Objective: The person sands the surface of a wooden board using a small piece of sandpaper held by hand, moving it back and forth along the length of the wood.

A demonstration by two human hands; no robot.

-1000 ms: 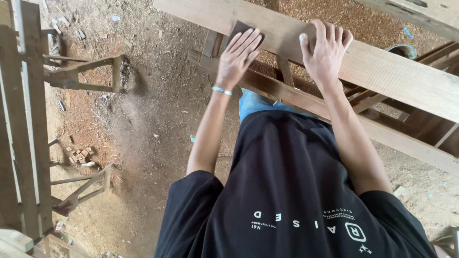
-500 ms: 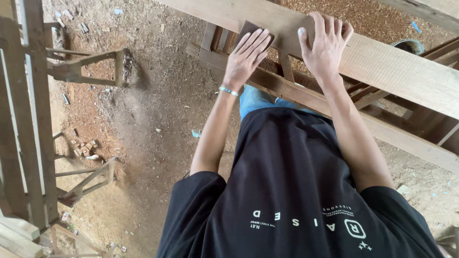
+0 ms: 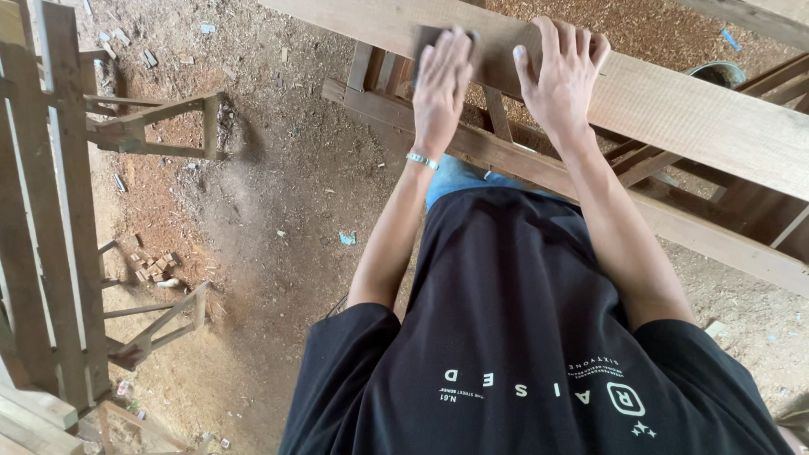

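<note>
Both arms reach far. The left hand [image 3: 444, 80] presses flat, fingers together, on a dark sanding sheet [image 3: 425, 38]; the right hand [image 3: 560, 76] lies spread on the wooden plank [image 3: 691, 109].

A woodworking shop with a dirt floor. Sawdust [image 3: 278, 211] and small wood offcuts [image 3: 153, 268] cover the ground well left of the fingers; a long plank [image 3: 674, 109] lies under the fingertips, with wooden frames [image 3: 156, 126] standing further left.

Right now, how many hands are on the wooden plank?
2: the left hand presses a dark sanding sheet flat on the wooden plank; the right hand lies flat beside it.
</note>
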